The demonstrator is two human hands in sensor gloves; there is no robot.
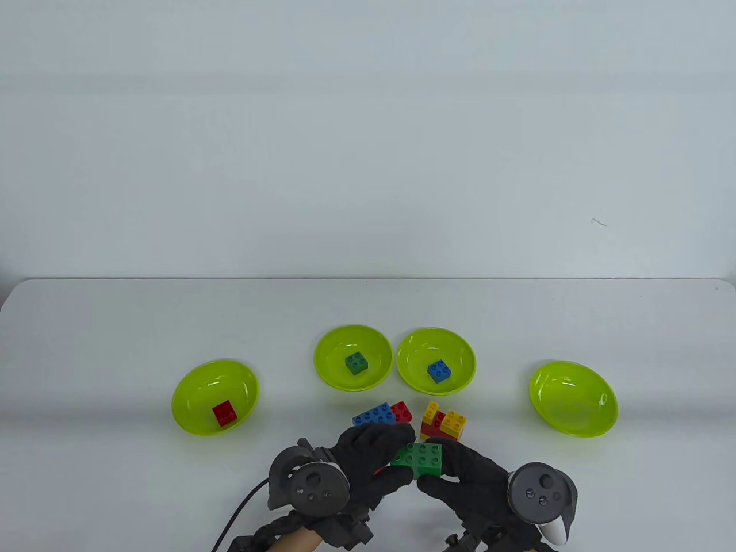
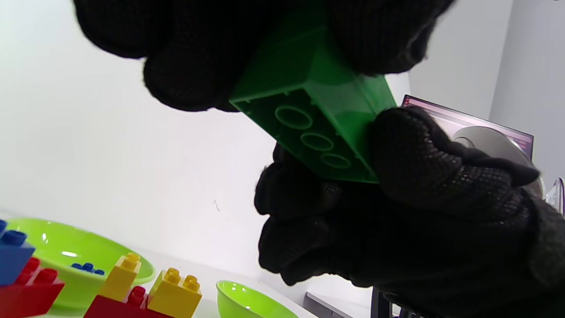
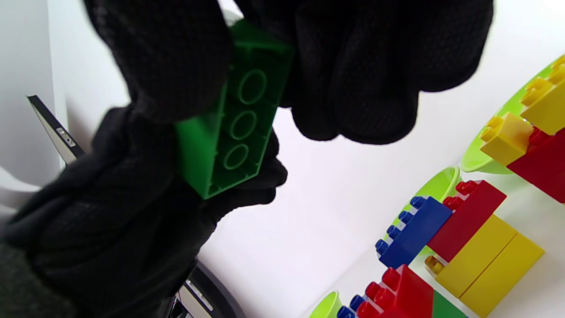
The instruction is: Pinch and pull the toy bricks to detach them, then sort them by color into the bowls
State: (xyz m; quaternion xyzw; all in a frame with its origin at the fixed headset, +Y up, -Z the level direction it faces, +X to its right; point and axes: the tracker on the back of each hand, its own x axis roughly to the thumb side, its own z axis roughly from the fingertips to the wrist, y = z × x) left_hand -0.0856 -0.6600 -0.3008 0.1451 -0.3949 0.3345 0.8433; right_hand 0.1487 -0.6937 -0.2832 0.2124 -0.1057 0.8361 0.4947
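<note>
Green long brick [image 1: 418,459], hard glossy plastic, is held off the table near the front edge at centre, between left hand [image 1: 368,460] and right hand [image 1: 468,480], both gripping it from opposite ends. Clusters on the tabletop just behind it: blue-red cluster [image 1: 382,413] and yellow-red cluster [image 1: 441,424]. Four lime bowls in a loose row: left bowl [image 1: 190,414] with a red brick, green-brick bowl [image 1: 328,368], blue-brick bowl [image 1: 460,368], right bowl [image 1: 598,402] toward the right edge, nothing seen in it.

Left wrist view: green long brick [image 2: 318,119] seen from below, hollow underside with three tubes, nothing attached. Left fingers [image 2: 190,75] pinch one end, the right hand's fingers [image 2: 419,154] clamp the other.

Right wrist view: same brick [image 3: 234,115], fingers curled round both ends; blurry, so the exact thumb placement is unclear.

Judgement: light, rigid, slick walls, not fragile. Best hold is a pinch on the short end faces or long side walls, not the studs. Already detached; likely goes to the green-brick bowl.
</note>
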